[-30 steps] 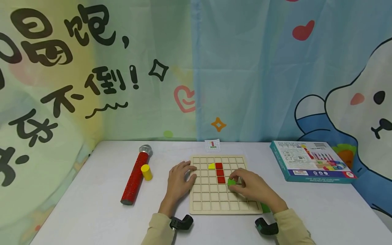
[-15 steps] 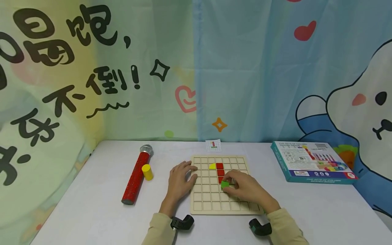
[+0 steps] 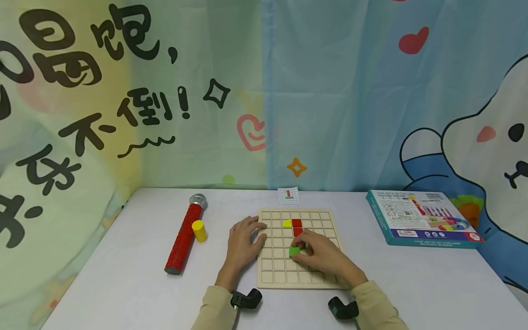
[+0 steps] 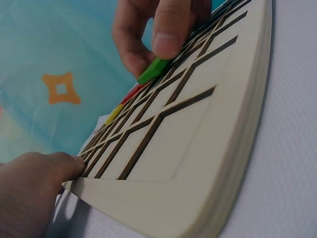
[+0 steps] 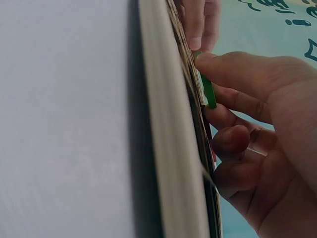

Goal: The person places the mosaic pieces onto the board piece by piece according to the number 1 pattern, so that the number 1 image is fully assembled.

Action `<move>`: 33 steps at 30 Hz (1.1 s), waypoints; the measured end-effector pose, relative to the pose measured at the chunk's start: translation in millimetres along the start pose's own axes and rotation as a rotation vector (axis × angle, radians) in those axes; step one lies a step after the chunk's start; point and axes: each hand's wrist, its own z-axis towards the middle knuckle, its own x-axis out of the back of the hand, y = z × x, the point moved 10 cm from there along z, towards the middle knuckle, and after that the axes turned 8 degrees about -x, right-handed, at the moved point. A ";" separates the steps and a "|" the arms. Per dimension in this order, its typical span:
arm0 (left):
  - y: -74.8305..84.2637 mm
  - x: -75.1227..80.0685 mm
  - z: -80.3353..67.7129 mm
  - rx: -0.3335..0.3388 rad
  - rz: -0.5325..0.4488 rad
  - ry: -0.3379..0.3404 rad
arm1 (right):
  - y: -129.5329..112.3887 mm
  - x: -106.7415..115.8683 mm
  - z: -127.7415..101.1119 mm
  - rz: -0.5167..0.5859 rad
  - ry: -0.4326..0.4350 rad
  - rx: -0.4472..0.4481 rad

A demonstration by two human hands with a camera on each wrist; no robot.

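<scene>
Having been slid leftward across the grid board (image 3: 270,270), the green piece (image 3: 294,251) is now pinched by the right hand (image 3: 321,256) just below the red pieces (image 3: 297,223), while the left hand (image 3: 243,240) rests flat and relaxed on the board's left edge

The left hand (image 3: 242,240) lies flat with fingers spread and relaxed, palm down, while the right hand (image 3: 319,254) curls its thumb and fingers in a pinch, both forearms reaching forward in long sleeves.
</scene>
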 end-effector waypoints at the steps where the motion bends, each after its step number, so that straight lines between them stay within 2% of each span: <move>1: 0.1 0.0 0.0 0.001 -0.001 -0.001 | -0.3 -0.6 0.2 0.000 0.004 0.002; 22: -0.2 -0.4 0.4 0.016 0.009 -0.010 | -7.9 -6.2 0.0 -0.048 0.028 0.019; 33: 0.4 0.1 0.7 0.013 0.000 -0.010 | -7.6 -5.9 -0.2 -0.079 0.036 -0.007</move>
